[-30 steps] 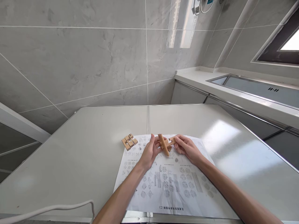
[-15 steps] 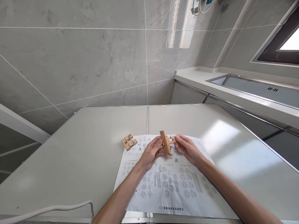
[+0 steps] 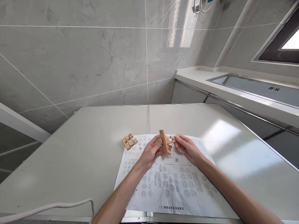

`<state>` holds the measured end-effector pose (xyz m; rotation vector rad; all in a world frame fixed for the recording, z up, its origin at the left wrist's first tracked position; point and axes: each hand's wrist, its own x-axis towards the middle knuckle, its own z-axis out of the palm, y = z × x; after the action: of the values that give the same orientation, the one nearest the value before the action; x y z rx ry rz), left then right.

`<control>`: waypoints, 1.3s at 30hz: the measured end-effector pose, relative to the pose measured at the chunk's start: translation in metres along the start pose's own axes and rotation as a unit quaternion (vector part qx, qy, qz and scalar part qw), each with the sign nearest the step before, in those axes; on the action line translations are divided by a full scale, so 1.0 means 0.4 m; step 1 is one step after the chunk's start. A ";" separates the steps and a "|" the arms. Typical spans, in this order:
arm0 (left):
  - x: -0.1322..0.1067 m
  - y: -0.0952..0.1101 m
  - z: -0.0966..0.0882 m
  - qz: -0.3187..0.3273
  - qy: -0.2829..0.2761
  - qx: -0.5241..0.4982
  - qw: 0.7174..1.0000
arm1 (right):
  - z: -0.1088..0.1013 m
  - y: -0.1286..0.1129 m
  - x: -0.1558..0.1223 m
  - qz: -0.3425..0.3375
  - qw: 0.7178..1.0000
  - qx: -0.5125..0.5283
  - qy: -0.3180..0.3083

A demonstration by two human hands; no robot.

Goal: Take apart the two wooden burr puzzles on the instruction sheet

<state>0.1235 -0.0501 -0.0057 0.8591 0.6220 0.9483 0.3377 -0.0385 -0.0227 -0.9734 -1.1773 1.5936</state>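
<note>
My left hand (image 3: 151, 153) is closed around a wooden puzzle piece (image 3: 163, 141) that stands nearly upright and bears a 2 near its top. From its right side a notched wooden puzzle piece (image 3: 172, 139) sticks out, and my right hand (image 3: 187, 146) pinches the far end of it. The two pieces meet, crossing each other; how they interlock is hidden by the upright one and my fingers. On the table to the left lie several notched wooden pieces (image 3: 129, 142) close together, one marked with a number. Beneath both hands is a printed instruction sheet (image 3: 173, 199) covered with small diagrams.
The pale table (image 3: 70, 161) has a seam down its middle and glare on the right. A white cable (image 3: 53, 206) runs along the near left edge. Beyond the right side is a counter with a sink (image 3: 257, 87). A tiled wall (image 3: 93, 62) stands behind.
The upright piece has turned slightly in my left hand, and its lower end has shifted a little left. My right hand keeps its pinch on the notched piece.
</note>
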 end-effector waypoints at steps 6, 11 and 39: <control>0.001 -0.001 0.001 0.003 0.016 0.007 1.000 | -0.001 0.003 0.002 -0.004 1.000 0.017 -0.001; 0.000 0.000 0.005 0.012 0.020 0.011 1.000 | 0.002 0.000 0.001 0.001 1.000 0.016 -0.002; 0.007 0.032 -0.005 0.126 0.168 0.073 0.975 | 0.004 -0.009 -0.002 -0.049 0.988 -0.059 0.138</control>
<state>0.1174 -0.0430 0.0039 0.9316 0.8957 1.3059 0.3373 -0.0393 -0.0187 -1.1526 -1.1166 1.2769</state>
